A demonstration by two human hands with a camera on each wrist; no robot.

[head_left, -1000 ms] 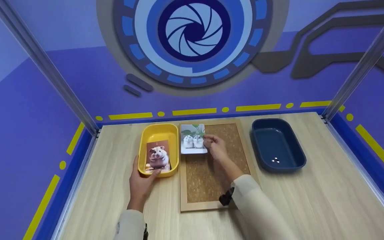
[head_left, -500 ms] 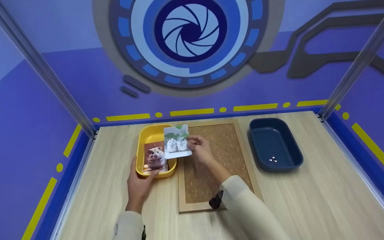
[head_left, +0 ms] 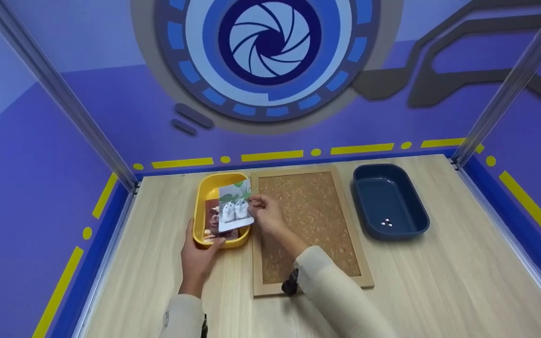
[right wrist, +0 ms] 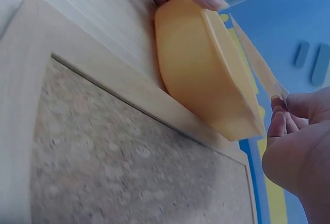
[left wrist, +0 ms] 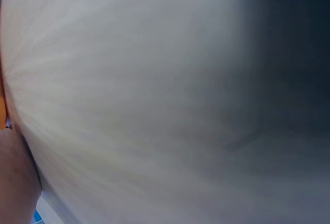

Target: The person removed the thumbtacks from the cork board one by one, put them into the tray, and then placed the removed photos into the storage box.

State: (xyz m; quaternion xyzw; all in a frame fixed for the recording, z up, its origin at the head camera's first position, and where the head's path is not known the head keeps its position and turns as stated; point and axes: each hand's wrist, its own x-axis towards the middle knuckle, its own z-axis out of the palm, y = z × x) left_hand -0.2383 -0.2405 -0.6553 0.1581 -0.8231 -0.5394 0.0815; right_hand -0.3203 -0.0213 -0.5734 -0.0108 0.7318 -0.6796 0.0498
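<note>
A yellow plastic tray (head_left: 211,182) stands on the wooden table; my left hand (head_left: 197,258) grips its near left corner, thumb over the rim. Between thumb and fingers my right hand (head_left: 268,217) pinches the right edge of a photo card (head_left: 234,206) picturing two white hamsters under green leaves. This card is tilted over the tray, and the right wrist view shows the card (right wrist: 255,59) above the rim. Inside the tray lies another photo (head_left: 211,210) of a hamster on a reddish-brown ground, partly covered by the held card.
A wood-framed cork board (head_left: 313,211) lies right beside the yellow tray, under my right forearm. Farther right stands a dark blue tray (head_left: 388,197) with several small shiny pieces (head_left: 386,222) inside. Purple-blue panels (head_left: 125,103) enclose the table at the back and sides.
My right hand has carried the two-hamster card left, from over the cork board to over the yellow tray, and tilted it. My left hand has kept its grip on the tray.
</note>
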